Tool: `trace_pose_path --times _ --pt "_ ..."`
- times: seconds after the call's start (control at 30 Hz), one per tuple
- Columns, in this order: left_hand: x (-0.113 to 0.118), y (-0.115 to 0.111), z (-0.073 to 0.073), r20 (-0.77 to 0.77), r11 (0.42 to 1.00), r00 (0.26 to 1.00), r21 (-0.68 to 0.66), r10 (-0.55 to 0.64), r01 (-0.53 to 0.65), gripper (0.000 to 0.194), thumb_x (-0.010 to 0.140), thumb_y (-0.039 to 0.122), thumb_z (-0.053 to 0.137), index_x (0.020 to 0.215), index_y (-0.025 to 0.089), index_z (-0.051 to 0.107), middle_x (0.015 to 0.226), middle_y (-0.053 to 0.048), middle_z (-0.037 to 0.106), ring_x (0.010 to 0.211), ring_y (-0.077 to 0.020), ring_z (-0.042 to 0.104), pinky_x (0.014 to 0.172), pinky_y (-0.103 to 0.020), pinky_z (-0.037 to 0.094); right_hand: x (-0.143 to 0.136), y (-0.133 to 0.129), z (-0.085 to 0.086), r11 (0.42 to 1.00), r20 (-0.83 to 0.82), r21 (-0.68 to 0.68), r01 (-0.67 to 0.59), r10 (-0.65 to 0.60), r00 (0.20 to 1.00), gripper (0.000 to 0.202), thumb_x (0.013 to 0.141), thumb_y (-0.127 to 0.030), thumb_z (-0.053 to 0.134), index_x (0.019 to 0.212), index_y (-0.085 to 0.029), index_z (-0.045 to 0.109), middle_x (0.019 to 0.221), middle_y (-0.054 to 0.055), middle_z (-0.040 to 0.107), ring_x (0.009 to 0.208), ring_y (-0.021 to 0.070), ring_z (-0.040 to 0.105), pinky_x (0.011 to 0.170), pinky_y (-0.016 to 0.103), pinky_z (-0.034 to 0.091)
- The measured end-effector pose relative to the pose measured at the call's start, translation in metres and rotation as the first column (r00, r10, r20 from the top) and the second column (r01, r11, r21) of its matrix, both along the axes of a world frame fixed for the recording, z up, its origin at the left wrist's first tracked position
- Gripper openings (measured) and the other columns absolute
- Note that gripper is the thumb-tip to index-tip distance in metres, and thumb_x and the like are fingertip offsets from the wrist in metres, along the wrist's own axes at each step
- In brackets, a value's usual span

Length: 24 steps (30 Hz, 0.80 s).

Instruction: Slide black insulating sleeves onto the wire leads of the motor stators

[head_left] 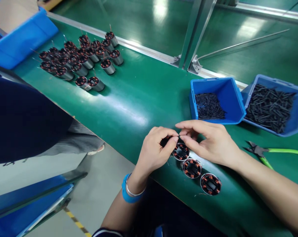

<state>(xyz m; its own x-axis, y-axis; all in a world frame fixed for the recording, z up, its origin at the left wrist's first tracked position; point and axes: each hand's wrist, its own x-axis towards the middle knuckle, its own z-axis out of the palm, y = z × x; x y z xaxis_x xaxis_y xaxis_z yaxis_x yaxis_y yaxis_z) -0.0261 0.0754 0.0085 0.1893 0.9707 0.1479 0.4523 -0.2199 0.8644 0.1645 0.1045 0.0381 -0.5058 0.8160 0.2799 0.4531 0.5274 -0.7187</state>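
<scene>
stators (192, 168), hands (153, 149) partly hiding one, bins (231, 95), pliers (259, 150) near

The smooth green table (144, 82) leaves a broad lane between the left hand (152, 148) and the clustered copper-wound metal cylinders (86, 62); the open deep-blue plastic bin (229, 93) blocks the way just beyond the right hand (214, 142)
</scene>
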Motion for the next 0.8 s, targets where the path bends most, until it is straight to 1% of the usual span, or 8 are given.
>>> trace_pose_path --times 0.1,0.2,0.23,0.3,0.43,0.53,0.63,0.8 --pt "-0.003 -0.002 0.002 0.012 1.0 1.0 0.004 -0.008 0.008 0.008 0.089 0.02 0.065 0.096 0.022 0.067 0.093 -0.001 0.071 0.089 -0.0166 0.064 0.082 -0.032 0.051 0.001 0.001 0.0 0.999 0.039 0.047 -0.007 0.005 0.999 0.026 0.09 -0.012 0.059 0.114 -0.017 0.064 0.088 0.002 0.073 0.07 0.0102 0.067 0.065 0.023 0.057" --pt "-0.009 -0.009 0.005 -0.038 0.999 0.998 0.021 0.05 -0.049 0.029 0.08 0.025 0.073 0.107 0.018 0.064 0.107 -0.007 0.067 0.101 -0.0214 0.062 0.09 -0.038 0.052 0.004 0.004 0.001 0.995 0.131 0.088 -0.041 0.029 0.991 0.02 0.092 -0.016 0.058 0.111 -0.016 0.066 0.092 0.005 0.073 0.071 0.0123 0.067 0.066 0.025 0.056" --pt "-0.011 -0.012 0.006 -0.064 0.997 0.995 0.026 0.078 -0.076 0.035 0.077 0.025 0.075 0.109 0.018 0.063 0.108 -0.008 0.066 0.102 -0.0225 0.062 0.09 -0.039 0.052 0.006 0.005 0.002 0.993 0.175 0.097 -0.068 0.05 0.983 0.018 0.094 -0.017 0.057 0.108 -0.015 0.068 0.092 0.006 0.073 0.074 0.0136 0.068 0.068 0.026 0.056" --pt "-0.013 -0.019 0.006 -0.088 0.993 0.989 0.023 0.121 -0.12 0.036 0.077 0.025 0.076 0.109 0.017 0.062 0.104 -0.007 0.067 0.096 -0.0216 0.063 0.086 -0.038 0.054 0.007 0.008 0.003 0.985 0.259 0.105 -0.137 0.106 0.96 0.018 0.097 -0.018 0.053 0.103 -0.014 0.07 0.09 0.007 0.072 0.079 0.016 0.069 0.072 0.028 0.056" --pt "-0.016 -0.026 0.001 -0.02 0.99 0.99 0.011 0.143 -0.143 0.034 0.08 0.027 0.076 0.111 0.02 0.063 0.103 -0.006 0.072 0.092 -0.0196 0.069 0.084 -0.035 0.058 0.006 0.017 0.005 0.95 0.357 0.127 -0.284 0.223 0.907 0.023 0.1 -0.02 0.048 0.098 -0.013 0.07 0.086 0.007 0.071 0.075 0.016 0.068 0.067 0.028 0.053" --pt "-0.018 -0.026 -0.005 0.001 0.989 0.991 0.059 0.136 -0.136 0.035 0.082 0.03 0.076 0.114 0.021 0.065 0.109 -0.007 0.074 0.098 -0.0217 0.071 0.09 -0.039 0.059 0.004 0.026 0.005 0.916 0.358 0.147 -0.372 0.302 0.884 0.024 0.101 -0.022 0.046 0.097 -0.014 0.069 0.087 0.007 0.07 0.076 0.0152 0.067 0.068 0.027 0.052" --pt "-0.02 -0.026 -0.007 0.006 0.992 0.996 0.091 0.084 -0.085 0.036 0.085 0.03 0.074 0.118 0.022 0.065 0.116 -0.008 0.074 0.105 -0.023 0.071 0.095 -0.041 0.059 0.0 0.034 0.002 0.891 0.337 0.152 -0.427 0.359 0.87 0.026 0.103 -0.024 0.044 0.099 -0.014 0.068 0.088 0.007 0.07 0.077 0.0144 0.066 0.07 0.026 0.052" --pt "-0.021 -0.026 -0.007 0.053 0.996 0.997 0.057 0.063 -0.066 0.051 0.082 0.026 0.077 0.128 0.018 0.056 0.12 -0.01 0.073 0.108 -0.0218 0.072 0.097 -0.036 0.059 -0.01 0.038 0.001 0.844 0.409 0.153 -0.514 0.419 0.811 0.031 0.104 -0.024 0.04 0.095 -0.013 0.068 0.085 0.008 0.069 0.077 0.0154 0.065 0.068 0.028 0.051"
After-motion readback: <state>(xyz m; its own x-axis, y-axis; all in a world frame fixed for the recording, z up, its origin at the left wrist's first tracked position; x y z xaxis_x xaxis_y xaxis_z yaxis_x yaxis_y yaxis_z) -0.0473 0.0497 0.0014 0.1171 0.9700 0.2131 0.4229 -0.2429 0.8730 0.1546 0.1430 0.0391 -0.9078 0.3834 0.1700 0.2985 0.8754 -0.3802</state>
